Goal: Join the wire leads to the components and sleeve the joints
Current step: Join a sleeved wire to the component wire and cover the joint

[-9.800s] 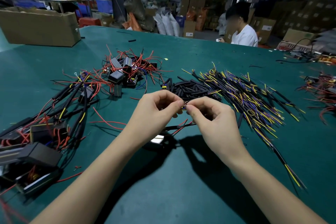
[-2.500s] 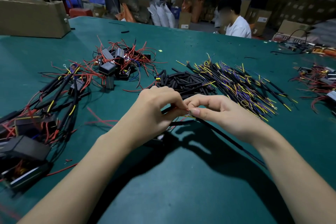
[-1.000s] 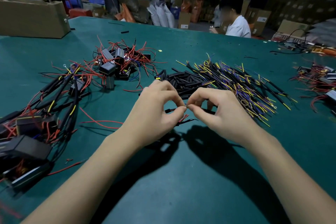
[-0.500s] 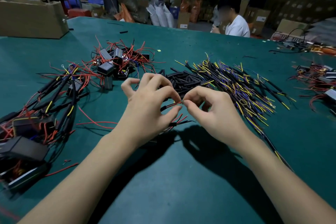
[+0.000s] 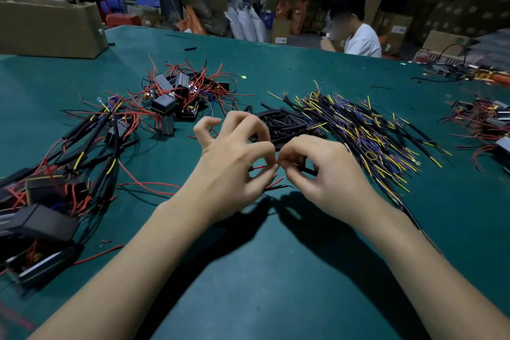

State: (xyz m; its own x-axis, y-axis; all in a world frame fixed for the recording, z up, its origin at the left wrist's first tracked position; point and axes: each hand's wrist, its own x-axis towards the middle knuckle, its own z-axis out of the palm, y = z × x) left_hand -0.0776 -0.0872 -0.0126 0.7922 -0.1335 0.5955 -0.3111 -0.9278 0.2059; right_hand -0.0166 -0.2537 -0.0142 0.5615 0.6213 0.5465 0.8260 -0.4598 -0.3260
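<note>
My left hand (image 5: 237, 157) pinches a thin red wire lead (image 5: 259, 167) between thumb and forefinger above the green table (image 5: 276, 270). My right hand (image 5: 320, 171) pinches the end of a black-sleeved lead (image 5: 307, 171) against it; the fingertips of both hands meet at the joint. More red and black leads (image 5: 276, 185) hang below my left palm; the component they run to is hidden. A pile of short black sleeves (image 5: 287, 124) lies just beyond my hands.
Yellow, purple and black leads (image 5: 367, 130) spread to the right. Black box components with red wires (image 5: 179, 96) sit at the back left, joined assemblies (image 5: 55, 182) at the left. A cardboard box (image 5: 52, 27) stands far left; a person in white (image 5: 358, 38) sits across.
The hands stay together at the joint. My left little and ring fingers have lifted and spread, and the fingertips have shifted slightly as they work the two wire ends.
</note>
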